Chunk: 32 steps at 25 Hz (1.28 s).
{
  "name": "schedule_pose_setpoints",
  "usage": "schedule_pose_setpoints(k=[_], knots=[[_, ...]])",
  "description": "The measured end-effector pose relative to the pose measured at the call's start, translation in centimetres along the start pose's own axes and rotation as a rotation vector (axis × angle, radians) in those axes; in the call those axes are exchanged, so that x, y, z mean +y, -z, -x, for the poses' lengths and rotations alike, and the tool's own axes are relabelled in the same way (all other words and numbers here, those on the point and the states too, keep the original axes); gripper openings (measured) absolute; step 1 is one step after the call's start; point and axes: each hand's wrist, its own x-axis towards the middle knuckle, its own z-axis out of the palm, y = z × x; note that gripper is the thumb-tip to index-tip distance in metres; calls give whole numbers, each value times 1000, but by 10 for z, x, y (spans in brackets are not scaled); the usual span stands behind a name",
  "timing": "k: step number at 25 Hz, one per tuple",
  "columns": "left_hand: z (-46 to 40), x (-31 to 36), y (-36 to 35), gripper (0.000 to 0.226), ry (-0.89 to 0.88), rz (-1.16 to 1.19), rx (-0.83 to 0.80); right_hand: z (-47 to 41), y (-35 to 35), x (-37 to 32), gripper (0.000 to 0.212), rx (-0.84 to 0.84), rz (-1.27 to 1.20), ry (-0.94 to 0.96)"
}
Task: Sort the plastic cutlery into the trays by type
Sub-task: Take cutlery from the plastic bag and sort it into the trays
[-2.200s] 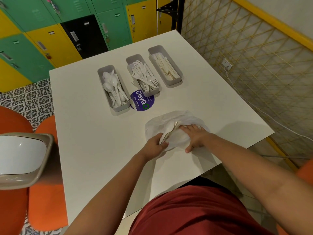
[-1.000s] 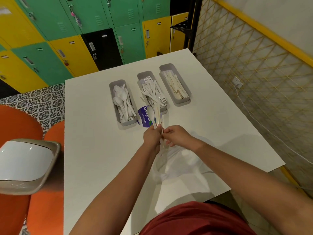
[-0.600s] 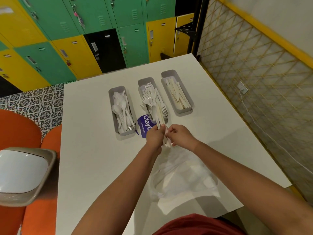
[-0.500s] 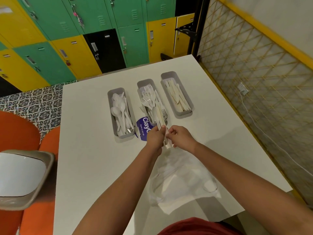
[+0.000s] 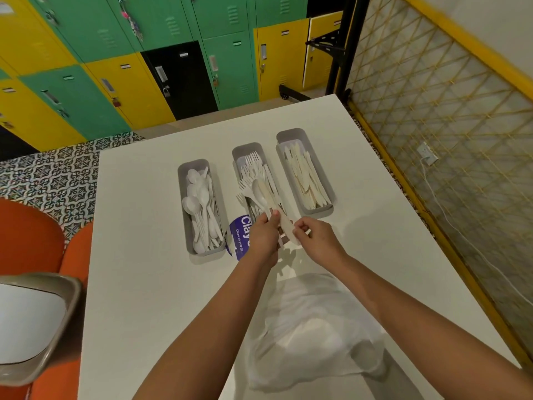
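The left hand (image 5: pixel 264 233) is curled round a small bundle (image 5: pixel 266 199) of white plastic cutlery, a spoon bowl plainly on top, the heads fanning up and away from the fist. The right hand (image 5: pixel 313 235), just beside it, pinches the handle end of one cream piece (image 5: pixel 288 230) between thumb and fingers, seemingly to draw it out of the bundle; it looks like a knife, though the blur and the overlap make that unsure. Beyond the hands stand three grey trays: the spoon tray (image 5: pixel 184 197) ahead to the left, the fork tray (image 5: pixel 245 148) straight ahead behind the bundle, the knife tray (image 5: pixel 318 171) ahead to the right. A purple packet (image 5: pixel 240 236) lies just left of the left hand, and a white bag (image 5: pixel 314 327) sits under the forearms, nearer the body. The chief risk is that pulling one piece drags its neighbours along, since the handles lie pressed together in one fist; a loosened grip could spill the spoon or the others onto the table (image 5: pixel 144 284) or into the fork tray right below. A second risk is missorting: the pieces are nearly one colour, and a piece misread at the handle could land in the wrong tray. The bag may also hide more cutlery.
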Motion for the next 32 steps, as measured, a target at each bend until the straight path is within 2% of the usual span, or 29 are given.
schedule_pose_setpoints(k=[6,9,13,16,18,20,25,28,32], knots=[[-20,19,9,25,-35,93,75,-23,13,1,16,159,36,44],[-24,24,10,25,-13,98,67,-52,27,4,19,253,179,-25],[-25,24,11,18,20,45,40,-90,35,3,21,210,396,-197],[-26,22,12,16,47,34,20,-104,38,2,27,152,496,-232],[-28,21,12,16,58,25,19,-101,35,-3,32,162,457,-176],[-30,19,12,16,50,10,26,-90,25,-11,27,133,337,-65],[-31,17,12,20,-13,10,21,-50,-7,-21,21,-158,69,5],[-30,18,12,18,-40,-31,48,-45,-14,-15,10,-163,-28,6],[-28,15,12,25,-76,-97,25,-46,-9,-13,10,-132,-40,2]])
